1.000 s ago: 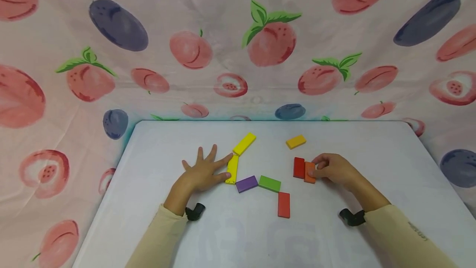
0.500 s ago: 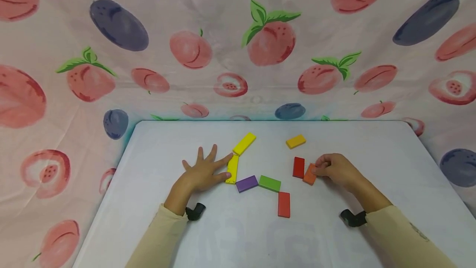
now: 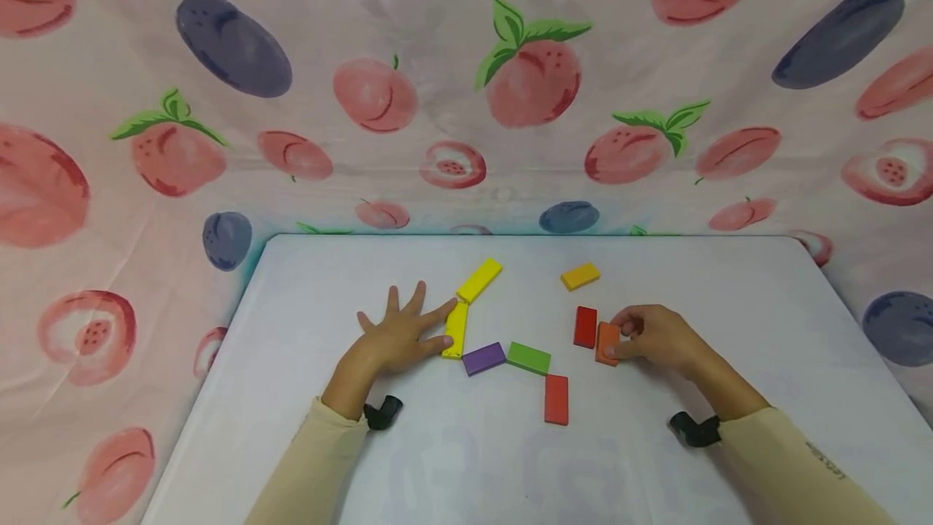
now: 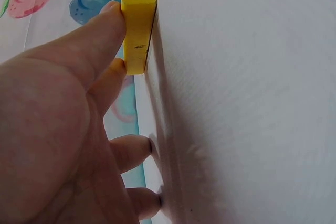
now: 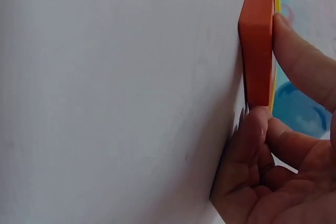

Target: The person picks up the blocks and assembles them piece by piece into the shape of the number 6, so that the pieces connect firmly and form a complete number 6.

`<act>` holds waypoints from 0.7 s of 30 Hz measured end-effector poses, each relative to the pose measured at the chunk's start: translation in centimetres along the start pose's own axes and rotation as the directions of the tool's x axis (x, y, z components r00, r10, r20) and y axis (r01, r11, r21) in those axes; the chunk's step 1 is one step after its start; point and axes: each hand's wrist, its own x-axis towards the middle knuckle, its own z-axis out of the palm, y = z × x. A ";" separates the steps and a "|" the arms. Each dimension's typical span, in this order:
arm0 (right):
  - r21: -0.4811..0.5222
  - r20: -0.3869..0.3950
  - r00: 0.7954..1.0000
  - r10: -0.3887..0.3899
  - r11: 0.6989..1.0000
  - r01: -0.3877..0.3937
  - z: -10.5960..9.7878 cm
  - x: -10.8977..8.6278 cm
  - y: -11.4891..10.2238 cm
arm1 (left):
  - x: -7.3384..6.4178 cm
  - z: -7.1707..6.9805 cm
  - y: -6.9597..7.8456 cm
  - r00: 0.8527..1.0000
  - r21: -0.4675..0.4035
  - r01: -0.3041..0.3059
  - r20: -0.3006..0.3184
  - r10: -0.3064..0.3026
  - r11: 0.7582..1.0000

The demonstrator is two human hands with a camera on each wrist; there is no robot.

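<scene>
My left hand (image 3: 397, 339) lies with fingers spread on the white table, its thumb and index fingertip touching a yellow block (image 3: 455, 330). In the left wrist view those two digits rest against the yellow block (image 4: 139, 24). My right hand (image 3: 659, 337) holds a flat orange block (image 3: 607, 343) at its right side, thumb on its top face and index finger at its far edge. The orange block (image 5: 257, 51) lies on the table in the right wrist view. Just left of it is a dark red block (image 3: 585, 326).
Another yellow block (image 3: 479, 280) angles away at the back. A purple block (image 3: 484, 359), a green block (image 3: 529, 358) and a lighter red block (image 3: 556, 400) continue the bent row. A yellow-orange block (image 3: 580, 276) lies apart on the white table (image 3: 350, 258). Fruit-print cloth (image 3: 503, 185) hangs behind.
The orange block turned to a slant away from the dark red one, then straightened again, now slightly nearer me with a small gap. My right hand shifted slightly with it; my left hand stayed put.
</scene>
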 end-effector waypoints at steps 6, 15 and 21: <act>0.047 0.024 1.000 -0.011 0.999 0.009 0.0 -0.2 -0.2 | -0.1 0.0 -0.1 1.000 -0.006 -0.003 0.000 0.003 1.000; 0.202 0.030 0.999 -0.041 0.979 0.034 -0.2 -0.6 0.1 | -0.1 -0.1 -0.1 1.000 -0.008 -0.005 -0.001 0.005 1.000; 0.274 0.034 0.999 0.012 0.961 -0.021 -0.1 -1.2 0.1 | 0.0 -0.1 0.0 1.000 -0.006 -0.008 0.005 0.008 1.000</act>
